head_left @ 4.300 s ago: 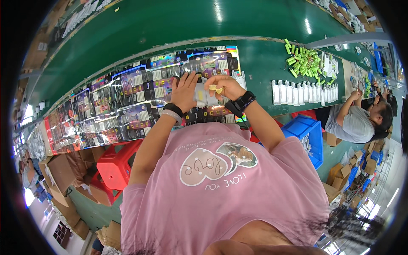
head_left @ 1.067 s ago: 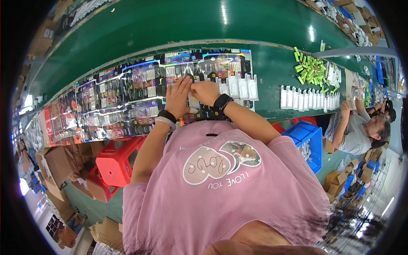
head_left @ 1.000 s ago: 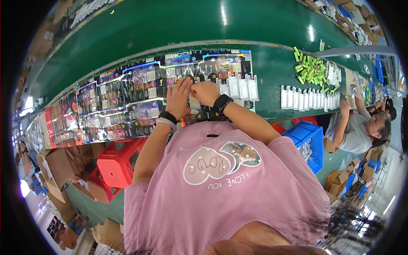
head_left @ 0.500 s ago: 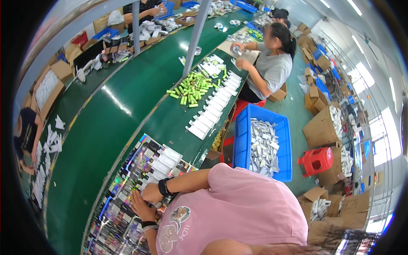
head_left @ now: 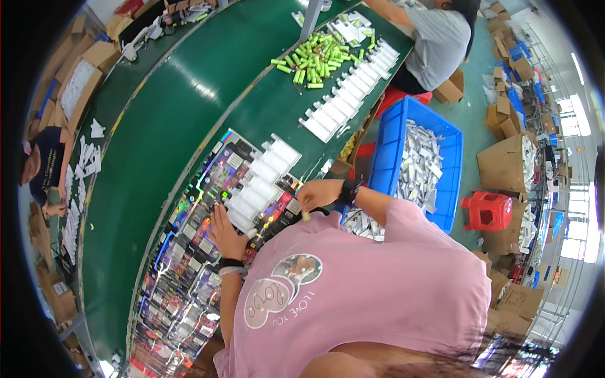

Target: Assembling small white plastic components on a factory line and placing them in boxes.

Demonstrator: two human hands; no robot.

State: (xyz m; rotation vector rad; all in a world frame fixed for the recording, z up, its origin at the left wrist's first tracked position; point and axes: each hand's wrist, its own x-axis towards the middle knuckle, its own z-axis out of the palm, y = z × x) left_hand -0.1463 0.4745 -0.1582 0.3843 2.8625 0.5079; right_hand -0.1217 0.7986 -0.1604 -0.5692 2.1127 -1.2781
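Your right hand (head_left: pixel 319 194) has moved apart from your left hand (head_left: pixel 225 234), to mid-frame near the bench (head_left: pixel 255 121) edge; its grip is curled, contents unclear. Your left spreads open beside the white cases (head_left: pixel 252 196), left of centre, now less covered.

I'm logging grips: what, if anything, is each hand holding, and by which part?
Whether the left hand grips the nearest white casing cannot be told. A pale piece shows at the right hand; whether held or worn cannot be told.
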